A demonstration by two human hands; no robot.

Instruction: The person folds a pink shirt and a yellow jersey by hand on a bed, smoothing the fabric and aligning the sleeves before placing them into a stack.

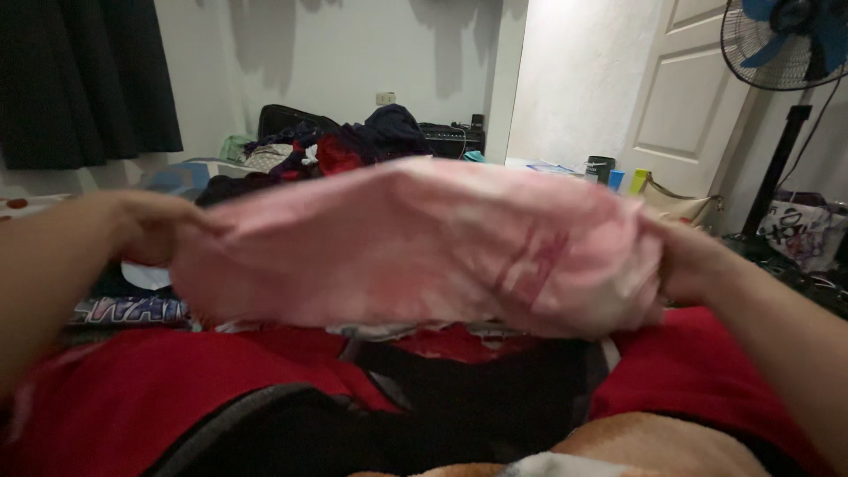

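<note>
Pink cloth (415,243) stretched between both hands

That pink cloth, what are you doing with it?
A person holds a pink cloth stretched out between both hands: the left hand grips one end and the right hand grips the other. It is lifted in the air, blurred, above red and black fabric spread below. Behind it lies a pile of dark clothes, and a standing fan is by the door.
</note>
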